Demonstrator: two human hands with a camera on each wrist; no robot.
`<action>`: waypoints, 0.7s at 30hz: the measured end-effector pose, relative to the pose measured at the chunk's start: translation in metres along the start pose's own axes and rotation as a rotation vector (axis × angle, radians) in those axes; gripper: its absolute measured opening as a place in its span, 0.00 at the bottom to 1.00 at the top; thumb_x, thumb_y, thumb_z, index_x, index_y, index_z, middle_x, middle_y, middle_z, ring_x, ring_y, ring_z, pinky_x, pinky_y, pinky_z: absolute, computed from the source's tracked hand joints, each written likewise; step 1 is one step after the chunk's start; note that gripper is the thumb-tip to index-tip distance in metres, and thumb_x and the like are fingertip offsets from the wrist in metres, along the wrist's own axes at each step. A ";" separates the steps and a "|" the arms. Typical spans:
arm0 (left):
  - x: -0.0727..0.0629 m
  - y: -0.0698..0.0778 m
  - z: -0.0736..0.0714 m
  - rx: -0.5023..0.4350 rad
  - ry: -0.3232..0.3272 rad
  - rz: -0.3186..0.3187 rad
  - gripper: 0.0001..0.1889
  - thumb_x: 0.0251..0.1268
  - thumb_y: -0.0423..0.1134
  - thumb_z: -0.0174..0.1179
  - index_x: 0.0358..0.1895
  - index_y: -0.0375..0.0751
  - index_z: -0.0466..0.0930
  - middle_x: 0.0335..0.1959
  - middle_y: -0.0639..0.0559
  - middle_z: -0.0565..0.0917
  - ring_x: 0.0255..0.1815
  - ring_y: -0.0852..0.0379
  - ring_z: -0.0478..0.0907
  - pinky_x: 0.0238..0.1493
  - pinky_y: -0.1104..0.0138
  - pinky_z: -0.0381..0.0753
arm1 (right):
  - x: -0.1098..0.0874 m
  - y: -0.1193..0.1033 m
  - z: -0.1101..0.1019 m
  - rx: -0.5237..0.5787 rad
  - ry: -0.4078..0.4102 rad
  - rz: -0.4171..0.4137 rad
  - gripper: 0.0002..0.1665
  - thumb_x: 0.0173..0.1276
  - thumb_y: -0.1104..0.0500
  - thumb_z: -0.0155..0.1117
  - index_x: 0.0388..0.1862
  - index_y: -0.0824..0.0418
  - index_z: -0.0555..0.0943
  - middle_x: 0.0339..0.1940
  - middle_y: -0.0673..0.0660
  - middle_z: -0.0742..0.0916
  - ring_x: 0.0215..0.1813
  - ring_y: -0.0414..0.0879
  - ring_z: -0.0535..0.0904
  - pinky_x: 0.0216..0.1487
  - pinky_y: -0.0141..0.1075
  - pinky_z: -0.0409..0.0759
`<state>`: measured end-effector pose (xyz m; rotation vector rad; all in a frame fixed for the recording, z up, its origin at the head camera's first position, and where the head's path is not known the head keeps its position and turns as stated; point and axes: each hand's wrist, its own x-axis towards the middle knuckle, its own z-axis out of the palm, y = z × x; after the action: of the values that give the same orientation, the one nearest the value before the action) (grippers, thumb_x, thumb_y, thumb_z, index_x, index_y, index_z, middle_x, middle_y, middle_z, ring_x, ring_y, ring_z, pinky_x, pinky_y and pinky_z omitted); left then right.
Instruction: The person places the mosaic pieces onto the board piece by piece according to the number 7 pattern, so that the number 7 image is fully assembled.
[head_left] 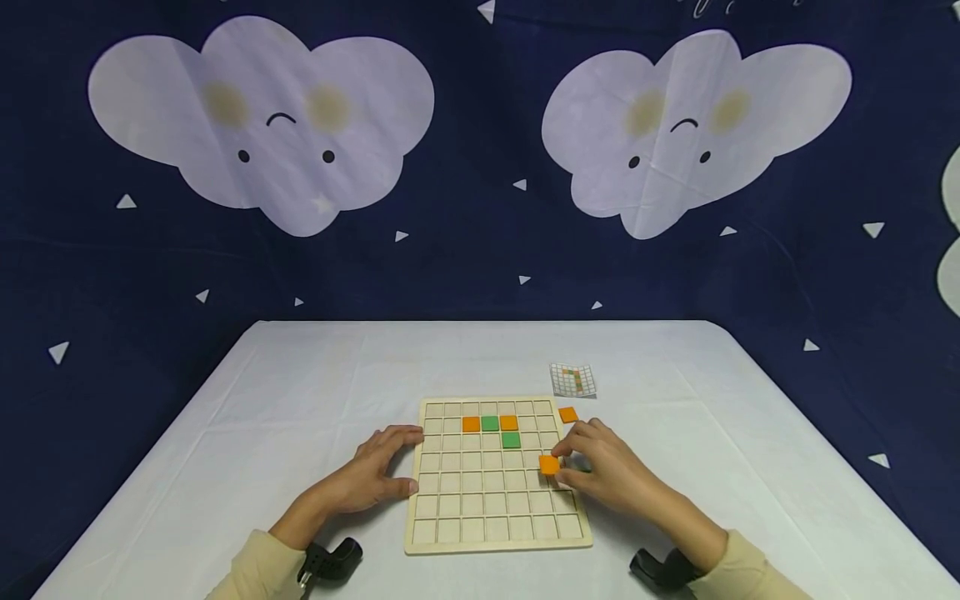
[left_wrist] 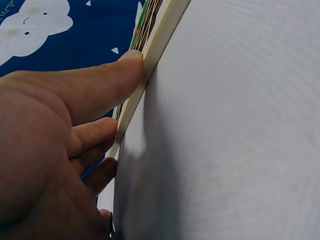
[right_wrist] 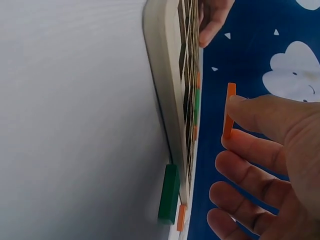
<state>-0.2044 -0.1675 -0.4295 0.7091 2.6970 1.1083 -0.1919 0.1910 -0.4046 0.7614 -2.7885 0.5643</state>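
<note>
A light wooden grid board (head_left: 450, 506) lies on the white table. Three tiles, orange (head_left: 471, 424), green (head_left: 490, 423) and orange (head_left: 509, 422), sit side by side in its second row, with a green tile (head_left: 511, 440) below the right one. My left hand (head_left: 363, 477) touches the board's left edge with thumb and fingertips, fingers fairly straight. Above the board's right side, my right hand (head_left: 617, 469) pinches an orange tile (right_wrist: 230, 111) between thumb and index finger. The right wrist view shows this tile raised off the board.
Beside the board's right edge lie a loose orange tile (head_left: 568, 414) and a green block (right_wrist: 169, 195), the latter mostly hidden by my right hand in the head view. A small printed pattern card (head_left: 573, 381) lies behind the board's far right corner. A dark cloud-print curtain (head_left: 480, 275) hangs behind the table.
</note>
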 end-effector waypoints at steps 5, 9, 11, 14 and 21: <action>0.000 -0.001 0.000 -0.002 -0.002 0.000 0.34 0.54 0.44 0.67 0.64 0.39 0.66 0.69 0.43 0.64 0.74 0.39 0.53 0.74 0.39 0.36 | 0.005 -0.002 0.003 0.006 -0.010 0.008 0.12 0.54 0.53 0.70 0.38 0.48 0.83 0.40 0.40 0.81 0.40 0.35 0.66 0.39 0.31 0.69; 0.001 -0.002 0.001 -0.003 -0.003 -0.007 0.34 0.54 0.45 0.67 0.64 0.39 0.66 0.69 0.43 0.64 0.74 0.39 0.53 0.74 0.40 0.36 | 0.008 -0.003 0.005 0.017 0.002 -0.016 0.11 0.54 0.53 0.70 0.38 0.50 0.83 0.39 0.41 0.81 0.40 0.36 0.67 0.40 0.32 0.71; 0.000 -0.002 0.001 -0.003 -0.004 -0.007 0.34 0.54 0.46 0.67 0.64 0.40 0.66 0.69 0.43 0.64 0.74 0.39 0.53 0.74 0.40 0.35 | 0.010 -0.004 0.006 0.021 0.008 -0.025 0.11 0.54 0.54 0.70 0.38 0.50 0.83 0.39 0.41 0.81 0.41 0.36 0.68 0.41 0.33 0.72; 0.000 -0.002 0.001 -0.001 -0.006 -0.004 0.34 0.54 0.45 0.67 0.64 0.40 0.66 0.69 0.43 0.64 0.74 0.39 0.53 0.74 0.40 0.36 | 0.013 -0.007 0.008 0.018 0.017 -0.032 0.11 0.53 0.54 0.70 0.38 0.51 0.84 0.39 0.42 0.82 0.43 0.37 0.69 0.43 0.36 0.74; 0.000 -0.002 0.000 0.008 -0.001 0.004 0.34 0.54 0.45 0.67 0.64 0.40 0.66 0.69 0.43 0.64 0.74 0.39 0.53 0.74 0.39 0.36 | 0.020 -0.011 0.012 0.016 0.021 -0.037 0.12 0.53 0.54 0.70 0.38 0.52 0.83 0.37 0.43 0.81 0.44 0.39 0.72 0.50 0.43 0.77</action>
<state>-0.2052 -0.1682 -0.4308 0.7170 2.7025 1.0985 -0.2047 0.1685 -0.4063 0.8038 -2.7484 0.5858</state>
